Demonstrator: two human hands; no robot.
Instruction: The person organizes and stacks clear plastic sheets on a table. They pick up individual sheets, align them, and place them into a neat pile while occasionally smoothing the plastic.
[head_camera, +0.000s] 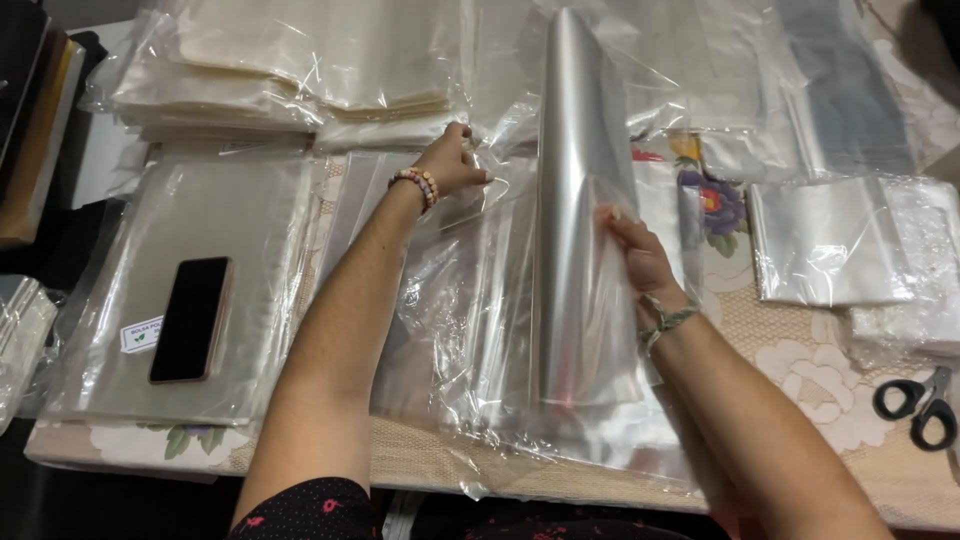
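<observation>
Gripping the right edge of a tall clear plastic bag (580, 200), the right hand (640, 255) has its fingers closed on the film, a woven band at the wrist; the bag stands upright at the middle of the table (800, 350), its top bowed into a glossy curve; the left hand (452, 160), with a beaded bracelet (415, 186), pinches loose plastic wrap (480, 290) just left of the bag, fingers curled on a fold; stacks of clear bags (260, 70) lie beyond that hand; a dark phone (190, 318) rests on a flat pack of bags (200, 290) at the left, well apart from both hands; black-handled scissors (918, 402) lie at the right edge on the flowered cloth (790, 370).
</observation>
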